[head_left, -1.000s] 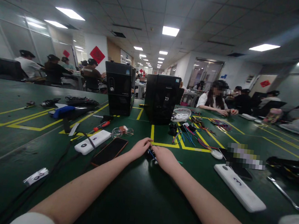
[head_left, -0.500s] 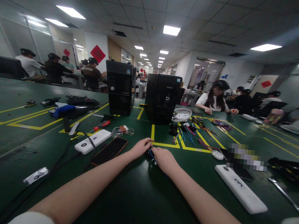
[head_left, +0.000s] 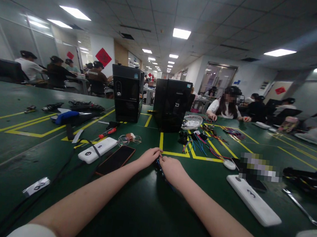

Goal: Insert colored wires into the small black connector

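Two hands meeting mid-worktop: left hand (head_left: 149,156) and right hand (head_left: 171,168) both pinching small blue-wired part (head_left: 159,163) lying between fingertips, equally near.

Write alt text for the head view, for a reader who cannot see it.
Both bare hands, left hand and right hand, meet over a small dark part with blue wires on a green table. A black phone lies left, and two black computer towers stand behind.
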Tool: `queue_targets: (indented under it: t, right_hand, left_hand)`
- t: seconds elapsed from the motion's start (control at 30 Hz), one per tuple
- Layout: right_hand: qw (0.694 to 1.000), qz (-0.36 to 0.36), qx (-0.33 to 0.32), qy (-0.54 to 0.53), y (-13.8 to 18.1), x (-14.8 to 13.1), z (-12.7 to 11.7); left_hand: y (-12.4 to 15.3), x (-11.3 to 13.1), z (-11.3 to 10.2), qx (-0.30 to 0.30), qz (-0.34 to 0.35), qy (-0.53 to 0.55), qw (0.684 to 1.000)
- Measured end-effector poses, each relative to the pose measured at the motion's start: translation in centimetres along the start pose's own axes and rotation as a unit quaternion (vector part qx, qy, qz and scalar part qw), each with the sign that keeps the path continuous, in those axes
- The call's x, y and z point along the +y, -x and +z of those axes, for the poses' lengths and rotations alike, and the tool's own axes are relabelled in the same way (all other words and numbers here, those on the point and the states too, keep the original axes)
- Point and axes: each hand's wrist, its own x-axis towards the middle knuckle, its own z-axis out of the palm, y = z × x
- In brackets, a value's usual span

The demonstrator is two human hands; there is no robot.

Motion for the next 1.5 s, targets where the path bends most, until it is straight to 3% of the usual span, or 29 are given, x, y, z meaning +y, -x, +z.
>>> queue_targets:
  t: [0.17,0.53,0.83,1.13,1.37,1.5]
  right_hand:
    - [1.000,0.010,-0.005,-0.022,0.0,-0.1,-0.1]
    - [0.984,0.070,0.063,-0.154,1.1,0.1,0.6]
    - [0.990,0.057,0.105,-0.072,0.3,-0.2,1.8]
    - [0.980,0.076,0.169,-0.067,2.3,2.8,3.5]
    - [0.976,0.056,0.192,-0.089,1.8,1.3,3.6]
    - [0.976,0.067,0.193,-0.073,1.7,0.4,3.5]
  left_hand:
    - [-0.2,-0.7,0.3,0.002,0.012,-0.003,1.000]
    - [-0.5,-0.4,0.1,-0.021,0.012,-0.065,0.998]
    - [-0.5,-1.1,0.8,-0.007,-0.006,-0.106,0.994]
    - [0.0,-1.0,0.6,-0.001,0.014,-0.074,0.997]
    - [0.0,-1.1,0.9,0.004,0.043,-0.128,0.991]
    - [0.2,-1.0,1.2,0.011,0.022,-0.167,0.986]
